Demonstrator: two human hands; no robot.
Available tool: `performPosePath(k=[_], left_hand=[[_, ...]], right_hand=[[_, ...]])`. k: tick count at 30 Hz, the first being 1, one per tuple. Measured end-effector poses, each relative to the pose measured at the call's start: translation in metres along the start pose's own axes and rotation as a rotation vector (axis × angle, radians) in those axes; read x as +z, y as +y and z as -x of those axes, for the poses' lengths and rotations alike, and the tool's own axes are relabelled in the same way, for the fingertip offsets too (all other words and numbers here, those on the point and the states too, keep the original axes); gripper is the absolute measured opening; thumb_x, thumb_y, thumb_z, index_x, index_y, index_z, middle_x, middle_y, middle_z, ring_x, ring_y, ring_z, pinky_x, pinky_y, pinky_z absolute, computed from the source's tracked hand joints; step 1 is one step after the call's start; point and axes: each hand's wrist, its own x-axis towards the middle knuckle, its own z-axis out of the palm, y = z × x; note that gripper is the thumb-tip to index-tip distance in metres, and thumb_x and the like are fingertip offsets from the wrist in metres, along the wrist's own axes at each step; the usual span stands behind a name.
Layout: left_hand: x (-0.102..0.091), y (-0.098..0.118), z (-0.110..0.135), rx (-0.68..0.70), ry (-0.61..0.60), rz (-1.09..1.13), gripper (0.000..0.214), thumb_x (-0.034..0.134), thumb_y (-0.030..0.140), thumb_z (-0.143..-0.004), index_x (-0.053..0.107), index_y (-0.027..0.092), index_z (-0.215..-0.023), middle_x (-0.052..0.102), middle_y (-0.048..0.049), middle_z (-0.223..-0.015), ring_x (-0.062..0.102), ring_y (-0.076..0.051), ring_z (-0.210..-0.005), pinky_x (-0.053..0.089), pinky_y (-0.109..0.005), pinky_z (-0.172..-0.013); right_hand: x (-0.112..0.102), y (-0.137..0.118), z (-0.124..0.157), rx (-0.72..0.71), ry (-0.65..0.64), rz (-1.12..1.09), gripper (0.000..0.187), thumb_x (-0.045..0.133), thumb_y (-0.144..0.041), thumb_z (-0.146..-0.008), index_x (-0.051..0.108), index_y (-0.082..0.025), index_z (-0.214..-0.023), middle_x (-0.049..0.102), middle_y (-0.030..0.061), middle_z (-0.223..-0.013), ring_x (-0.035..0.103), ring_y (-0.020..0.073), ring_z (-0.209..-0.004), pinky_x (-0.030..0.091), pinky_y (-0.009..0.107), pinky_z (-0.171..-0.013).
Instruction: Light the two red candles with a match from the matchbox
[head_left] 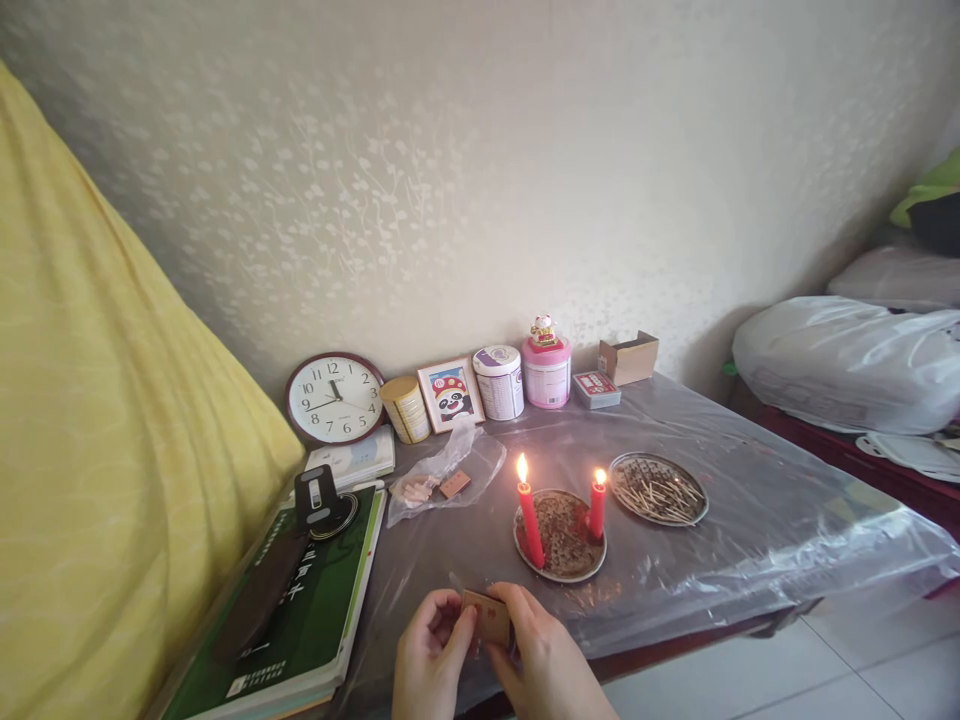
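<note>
A small brown matchbox [489, 620] is held low over the table's near edge. My right hand [544, 640] is closed around its right side, thumb below and fingers above. At the left end, my left hand [433, 645] pinches with thumb and curled fingers; whether a match is between them is hidden. Just beyond the hands, two lit red candles, the left one [531, 530] taller and slightly tilted, the right one [596, 508] shorter, stand on a round metal plate [562, 577] with brown stains. A second round plate [694, 518] to the right holds several matchsticks.
A plastic bag [480, 455] with another small box [454, 485] lies behind. Along the wall stand a clock [335, 398], tins [500, 385], a framed panda picture [451, 395] and an open carton [628, 360]. A green book [315, 610] lies left, near a yellow curtain [112, 400].
</note>
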Motion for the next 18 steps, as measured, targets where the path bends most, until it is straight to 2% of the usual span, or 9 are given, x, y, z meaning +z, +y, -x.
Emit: performPosePath(k=[6,11,16,18], left_hand=[[-0.004,0.000,-0.001,0.012,-0.028,-0.020,0.028,0.076,0.044,-0.062,0.066,0.018,-0.066,0.067,-0.0040,-0.062,0.059,-0.019,-0.055,0.047,-0.028,-0.052],[-0.002,0.000,-0.001,0.005,-0.014,-0.041,0.032,0.077,0.048,-0.059,0.066,0.018,-0.063,0.068,-0.0055,-0.062,0.059,-0.020,-0.055,0.046,-0.027,-0.050],[0.002,-0.003,0.000,-0.042,0.068,-0.052,0.038,0.076,0.054,-0.057,0.060,0.020,-0.060,0.052,0.0046,-0.040,0.043,-0.013,-0.033,0.032,-0.024,-0.036],[0.001,-0.006,0.000,-0.057,0.079,-0.073,0.042,0.075,0.058,-0.055,0.057,0.020,-0.057,0.051,0.0047,-0.040,0.044,-0.013,-0.032,0.032,-0.025,-0.034]], right_hand=[[0.000,-0.001,-0.001,-0.019,0.006,0.089,0.048,0.049,0.000,-0.068,0.057,-0.021,-0.111,0.063,0.0059,-0.100,0.064,0.0188,-0.086,0.049,0.025,-0.076],[0.002,0.000,-0.002,-0.031,-0.036,0.183,0.048,0.049,-0.001,-0.068,0.057,-0.020,-0.111,0.063,0.0073,-0.101,0.066,0.0197,-0.086,0.051,0.026,-0.075],[0.022,0.015,-0.005,-0.132,0.018,0.381,0.040,0.054,-0.003,-0.066,0.058,-0.018,-0.103,0.066,0.0059,-0.092,0.069,0.0203,-0.075,0.053,0.023,-0.062],[0.034,0.022,-0.007,-0.206,0.077,0.478,0.031,0.058,-0.004,-0.067,0.059,-0.018,-0.094,0.067,0.0034,-0.083,0.068,0.0182,-0.063,0.051,0.021,-0.051]])
